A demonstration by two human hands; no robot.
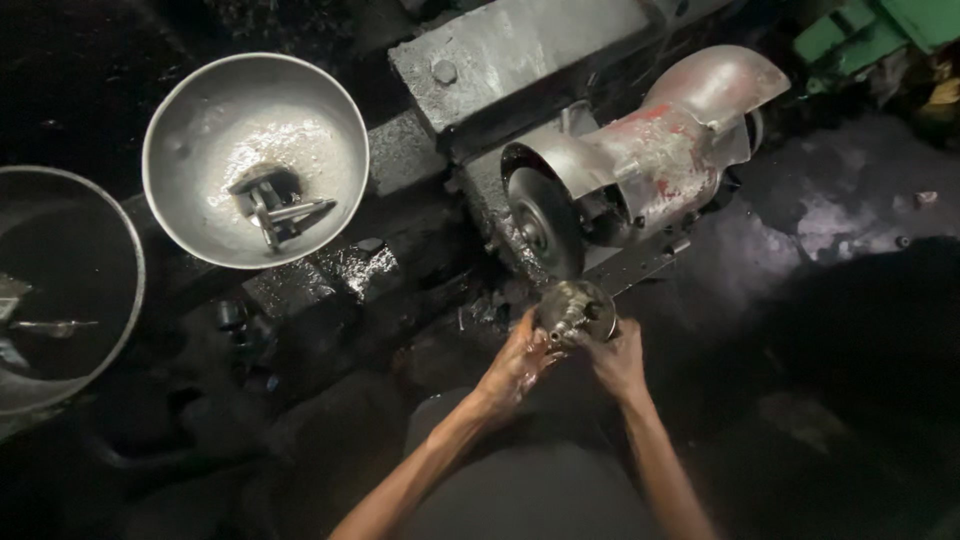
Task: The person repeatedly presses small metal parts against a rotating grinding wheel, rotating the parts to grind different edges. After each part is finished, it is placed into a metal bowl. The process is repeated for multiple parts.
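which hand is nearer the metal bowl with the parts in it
Left. The left hand grips the round metal part on the side facing the bowl; the right hand holds its far side.

A dark, oily floor [850, 210] carries a bench grinder [640, 165], two metal bowls [255, 160] and perhaps scattered scraps.

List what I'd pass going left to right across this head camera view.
Dark pan at the left edge → shiny metal bowl holding small metal parts → left hand → round metal part held in both hands → right hand → red-stained grinder motor.
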